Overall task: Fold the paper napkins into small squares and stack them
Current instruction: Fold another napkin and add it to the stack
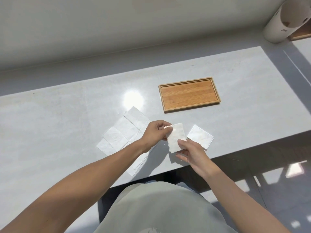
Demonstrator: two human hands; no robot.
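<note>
A: What do the hands hold?

B: Both grip one folded napkin (176, 139), lifted a little over the front edge of the tabletop (58, 123). The right hand (191, 154) pinches its near corner with thumb on top, fingers curled under. The left hand (155, 132) pinches its far left corner with curled fingers.

A: Is it finished?

B: I think nearly; it is already a small square.

A: And the stack?

B: Just right of it, one folded square (200, 136) lies flat near the front edge. I cannot tell how many layers it has.

A: What is left?

B: Left of the hands, open napkins (124, 132) lie spread and overlapped, not yet folded. Farther back, a wooden tray (189, 109) holds nothing. So the task seems early, most work remains.
</note>
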